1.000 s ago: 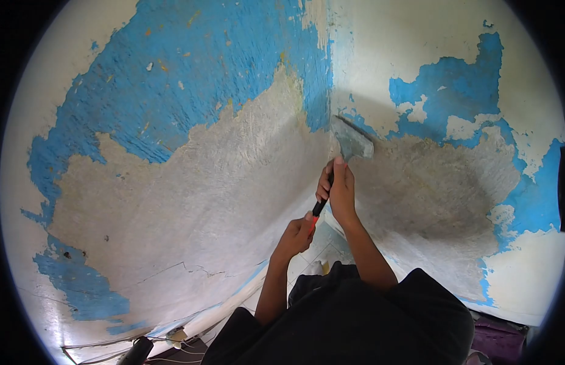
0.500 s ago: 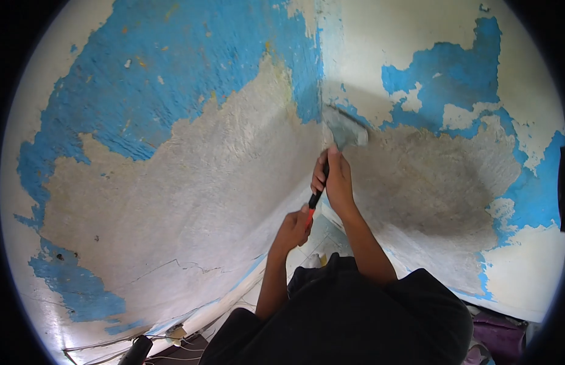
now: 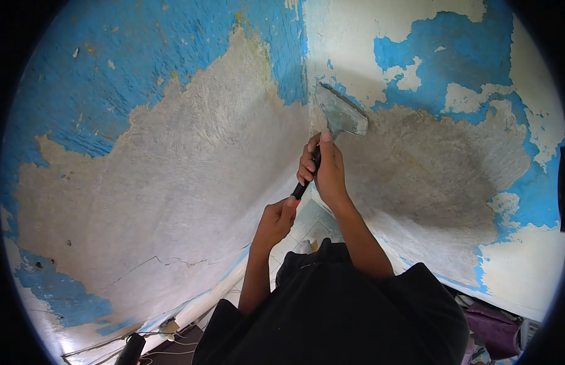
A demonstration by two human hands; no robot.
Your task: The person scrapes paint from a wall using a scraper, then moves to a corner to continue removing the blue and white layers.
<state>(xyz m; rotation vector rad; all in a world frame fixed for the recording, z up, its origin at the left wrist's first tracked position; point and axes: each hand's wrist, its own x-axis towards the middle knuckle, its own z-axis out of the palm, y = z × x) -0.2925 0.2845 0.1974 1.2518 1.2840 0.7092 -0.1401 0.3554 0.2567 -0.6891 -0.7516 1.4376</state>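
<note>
A long-handled wall scraper (image 3: 343, 114) with a wide metal head and a black and red handle is in both my hands. Its blade edge lies at the peeling paint on the right wall (image 3: 428, 164), close to the corner. My right hand (image 3: 329, 167) wraps round the upper handle just below the head, thumb up along it. Lower down, my left hand (image 3: 276, 222) is closed round the red part of the handle. Bare grey plaster shows below the blade, with blue and white paint above it.
The left wall (image 3: 173, 164) carries blue paint above a large grey bare patch with a crack near its bottom. Cables (image 3: 167, 351) and a dark cylinder (image 3: 131, 350) are at lower left. A purple item (image 3: 492, 331) lies at lower right. Floor tiles (image 3: 310, 228) show in the corner.
The view has shifted, so the walls sit a little higher and farther left. The scraper head appears sharper and slightly higher in view; both hands keep their hold on the handle.
</note>
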